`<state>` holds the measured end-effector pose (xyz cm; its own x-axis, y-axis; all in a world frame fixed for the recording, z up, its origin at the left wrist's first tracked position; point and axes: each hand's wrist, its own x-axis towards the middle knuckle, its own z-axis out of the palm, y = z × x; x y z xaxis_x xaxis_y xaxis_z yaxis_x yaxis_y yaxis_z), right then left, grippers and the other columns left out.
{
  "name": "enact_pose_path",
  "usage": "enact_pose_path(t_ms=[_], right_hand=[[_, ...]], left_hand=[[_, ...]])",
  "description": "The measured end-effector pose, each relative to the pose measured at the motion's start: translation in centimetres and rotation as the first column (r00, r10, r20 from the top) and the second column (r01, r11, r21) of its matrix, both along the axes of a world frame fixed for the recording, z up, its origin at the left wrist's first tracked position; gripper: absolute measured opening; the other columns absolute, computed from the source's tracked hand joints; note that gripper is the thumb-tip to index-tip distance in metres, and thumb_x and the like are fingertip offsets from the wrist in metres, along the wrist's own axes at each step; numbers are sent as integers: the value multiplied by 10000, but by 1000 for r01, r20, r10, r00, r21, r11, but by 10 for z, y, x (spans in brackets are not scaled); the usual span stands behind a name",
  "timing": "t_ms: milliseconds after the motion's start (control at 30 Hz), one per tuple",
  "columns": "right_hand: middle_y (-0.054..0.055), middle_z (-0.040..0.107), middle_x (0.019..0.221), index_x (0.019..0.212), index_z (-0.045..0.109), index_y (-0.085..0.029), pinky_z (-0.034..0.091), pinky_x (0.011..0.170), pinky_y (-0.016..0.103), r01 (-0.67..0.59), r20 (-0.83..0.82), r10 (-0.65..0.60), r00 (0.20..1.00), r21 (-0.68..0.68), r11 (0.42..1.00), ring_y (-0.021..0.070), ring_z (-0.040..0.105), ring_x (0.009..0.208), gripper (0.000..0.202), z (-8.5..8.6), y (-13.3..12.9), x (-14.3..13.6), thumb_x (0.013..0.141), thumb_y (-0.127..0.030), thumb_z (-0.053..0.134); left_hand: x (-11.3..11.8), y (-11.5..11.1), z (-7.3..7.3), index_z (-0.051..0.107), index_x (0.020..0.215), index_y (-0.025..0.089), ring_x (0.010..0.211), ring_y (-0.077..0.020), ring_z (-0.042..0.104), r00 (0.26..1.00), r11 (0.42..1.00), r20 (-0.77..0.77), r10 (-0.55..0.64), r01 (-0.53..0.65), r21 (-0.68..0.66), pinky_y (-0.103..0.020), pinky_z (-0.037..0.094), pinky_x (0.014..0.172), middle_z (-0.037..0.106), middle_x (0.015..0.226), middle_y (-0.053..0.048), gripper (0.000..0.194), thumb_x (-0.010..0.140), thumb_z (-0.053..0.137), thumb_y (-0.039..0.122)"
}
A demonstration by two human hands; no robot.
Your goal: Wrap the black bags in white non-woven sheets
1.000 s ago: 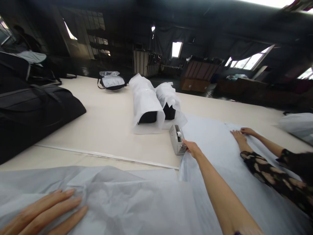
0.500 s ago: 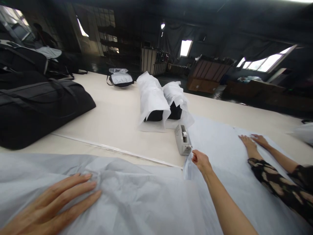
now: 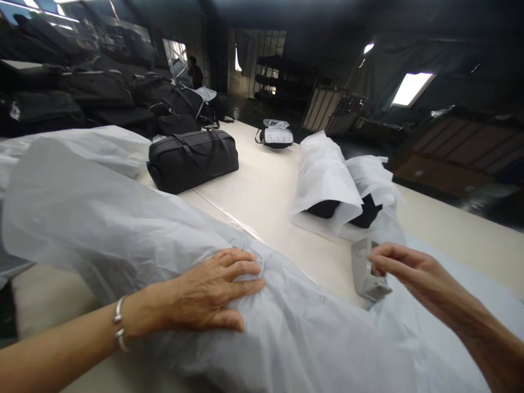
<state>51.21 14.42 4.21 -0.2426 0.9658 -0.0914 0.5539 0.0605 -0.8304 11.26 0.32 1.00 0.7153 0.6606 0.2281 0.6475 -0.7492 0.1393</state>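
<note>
My left hand [image 3: 208, 292] lies open, fingers spread, on a translucent white plastic sheet [image 3: 110, 218] that drapes in wrinkles across the near side. A silver bracelet circles that wrist. On the right, my right hand [image 3: 413, 267] is closed in a pinch just over a grey tape dispenser [image 3: 363, 270]; what is between its fingertips, if anything, cannot be made out. Behind the dispenser lie two black objects wrapped in white film, one wrapped bundle [image 3: 325, 169] larger in view and the other wrapped bundle [image 3: 370, 177] close on its right.
A black duffel bag [image 3: 194, 158] rests on the cream table [image 3: 270, 191], left of centre. Farther back sits an open bag with a silvery lining [image 3: 276, 135]. Several black bags [image 3: 98, 90] are piled at the far left. A person [image 3: 195, 72] stands in the background.
The view has swung left, bringing more bags into sight. My right hand has come up from the dispenser's near end to above it. A co-worker's hands at the right have left the view.
</note>
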Motion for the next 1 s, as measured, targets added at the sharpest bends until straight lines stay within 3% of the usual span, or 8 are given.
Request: enact_pose_path(t_ms=[100, 200, 367, 567, 633, 700, 867, 1000], right_hand=[[12, 656, 747, 755, 716, -204, 448, 651, 254, -519, 111, 536, 837, -147, 842, 151, 568, 710, 287, 53, -20, -98, 792, -489, 723], [-50, 591, 625, 754, 711, -202, 354, 525, 214, -697, 214, 750, 626, -280, 661, 96, 484, 580, 201, 56, -26, -168, 773, -400, 735], [-65, 561, 535, 684, 718, -212, 306, 488, 224, -722, 510, 744, 433, -298, 624, 93, 467, 514, 50, 27, -9, -202, 696, -254, 743], [36, 653, 629, 721, 743, -194, 325, 562, 277, -820, 797, 588, 136, -243, 519, 170, 566, 580, 297, 34, -10, -219, 766, -478, 816], [72, 684, 733, 807, 729, -169, 378, 624, 293, -847, 819, 551, 163, -170, 504, 219, 616, 683, 470, 28, -1, -217, 674, -604, 850], [72, 702, 866, 934, 709, -179, 438, 701, 305, -835, 714, 635, 295, -130, 535, 241, 637, 793, 627, 12, 17, -207, 575, -667, 872], [112, 593, 1365, 1336, 583, -224, 469, 1011, 404, -689, 82, 761, 644, -371, 623, 294, 575, 1217, 879, -43, 60, -164, 619, -659, 847], [138, 401, 1566, 1519, 387, -212, 291, 1192, 455, -739, -264, 694, 670, -326, 590, 308, 380, 1436, 1014, -63, 50, -155, 706, -658, 796]], left_hand=[[1, 1, 1, 528, 1406, 211, 1334, -295, 452, 999, 1000, 35, 0, 1, -4, -412, 290, 1180, 582, 1383, -85, 631, 945, 511, 642], [2, 1, 1, 512, 1416, 213, 1290, -306, 486, 998, 1000, 60, 5, -5, 6, -436, 322, 1147, 586, 1371, -90, 644, 945, 500, 652], [2, -2, 4, 562, 1352, 202, 1252, -298, 522, 994, 1000, 106, 12, -14, 10, -423, 381, 1098, 593, 1354, -110, 584, 968, 470, 631], [0, -3, 3, 529, 1397, 219, 1298, -288, 504, 992, 999, 122, 30, -25, -45, -437, 321, 1176, 577, 1393, -95, 582, 976, 465, 616], [0, -3, 3, 523, 1404, 226, 1299, -286, 507, 993, 998, 118, 27, -21, -52, -439, 319, 1185, 580, 1395, -84, 597, 965, 479, 629], [0, -3, 5, 541, 1386, 224, 1271, -285, 534, 993, 999, 112, 28, -24, -37, -440, 337, 1181, 599, 1371, -84, 606, 941, 524, 635], [0, -2, 8, 548, 1386, 221, 1281, -291, 534, 998, 1000, 67, 12, -12, -7, -439, 365, 1180, 604, 1369, -94, 633, 893, 626, 610], [-2, -1, 8, 517, 1424, 235, 1321, -284, 499, 999, 1000, 40, 12, -12, 8, -424, 350, 1197, 591, 1394, -79, 649, 898, 630, 597]])
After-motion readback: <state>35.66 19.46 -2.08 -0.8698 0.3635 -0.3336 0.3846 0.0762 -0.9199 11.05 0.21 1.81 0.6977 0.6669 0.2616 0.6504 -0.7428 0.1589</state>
